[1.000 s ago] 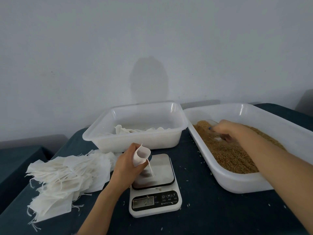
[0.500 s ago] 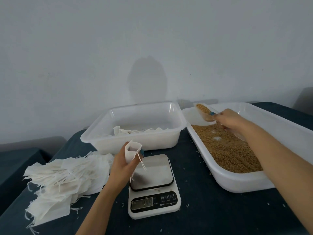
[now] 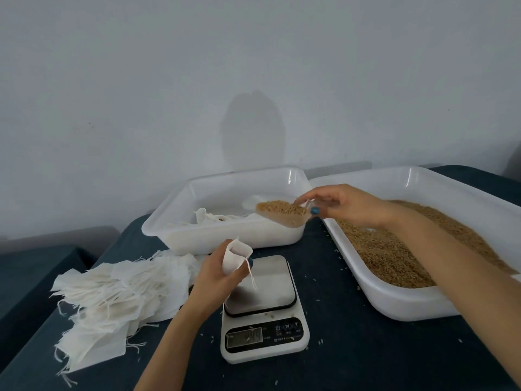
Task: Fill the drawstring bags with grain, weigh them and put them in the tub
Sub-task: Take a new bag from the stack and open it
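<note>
My left hand [image 3: 217, 273] grips a small white drawstring bag [image 3: 235, 256] upright with its mouth open, just left of the scale [image 3: 263, 309]; its string hangs over the steel pan. My right hand [image 3: 342, 204] holds a clear scoop [image 3: 283, 211] heaped with brown grain, in the air above the gap between the two tubs, up and right of the bag. The large tub [image 3: 400, 301] on the right holds loose grain [image 3: 394, 249]. The smaller tub [image 3: 225, 238] behind the scale contains a few white bags [image 3: 214, 217].
A heap of flat empty bags [image 3: 112, 297] lies on the dark cloth at the left. Stray grains [image 3: 342, 268] dot the cloth around the scale. A pale wall rises close behind the tubs. The table edge drops off at the left.
My right hand lifted the scoop full of grain out of the big tub and carried it left toward the bag. My left hand raised the bag slightly off the scale.
</note>
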The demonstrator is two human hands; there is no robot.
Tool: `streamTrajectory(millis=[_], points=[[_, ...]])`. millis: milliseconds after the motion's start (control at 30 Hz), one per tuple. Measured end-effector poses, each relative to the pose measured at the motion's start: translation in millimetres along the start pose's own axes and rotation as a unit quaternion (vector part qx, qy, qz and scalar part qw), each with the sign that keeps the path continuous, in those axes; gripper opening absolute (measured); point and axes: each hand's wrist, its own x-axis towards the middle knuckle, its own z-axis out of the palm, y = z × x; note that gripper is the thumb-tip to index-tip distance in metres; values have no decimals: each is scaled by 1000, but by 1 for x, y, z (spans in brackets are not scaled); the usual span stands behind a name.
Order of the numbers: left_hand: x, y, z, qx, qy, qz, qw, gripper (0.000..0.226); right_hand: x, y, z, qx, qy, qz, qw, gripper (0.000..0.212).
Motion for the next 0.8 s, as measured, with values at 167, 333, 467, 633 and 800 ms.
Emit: streamTrajectory(millis=[167, 333, 467, 633, 800], points=[[-1, 3, 0, -12, -12, -3, 1000, 26, -2, -7, 11, -72, -38, -20, 997, 32], [1, 0, -2, 17, -18, 10, 1000, 27, -4, -5, 10, -159, -16, -37, 986, 34], [-1, 1, -1, 47, -27, 29, 998, 31, -2, -9, 9, -231, 4, -71, 970, 34], [-3, 5, 0, 78, -47, 47, 995, 31, 3, -21, 7, -317, 22, -110, 942, 35], [-1, 2, 3, 73, -74, 33, 994, 33, 5, -39, 9, -395, 32, -150, 906, 36]])
